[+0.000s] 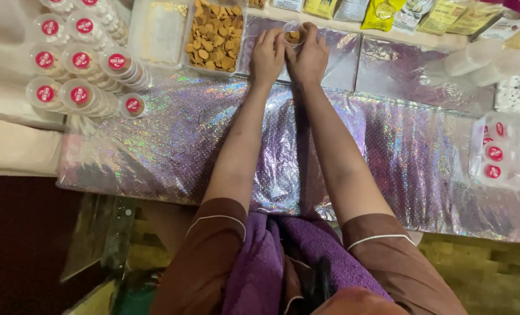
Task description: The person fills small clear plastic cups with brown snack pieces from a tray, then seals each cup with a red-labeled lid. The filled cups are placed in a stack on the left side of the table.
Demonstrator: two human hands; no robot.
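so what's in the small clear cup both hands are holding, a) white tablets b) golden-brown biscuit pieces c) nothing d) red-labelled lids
b: the small clear cup, held between the left hand and right hand, shows a few golden-brown pieces like those in the tray of biscuit pieces beside it.

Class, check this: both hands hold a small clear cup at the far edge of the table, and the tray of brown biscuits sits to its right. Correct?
Not quite. In the head view the tray of brown biscuits sits left of the small clear cup, which the left hand and right hand both hold.
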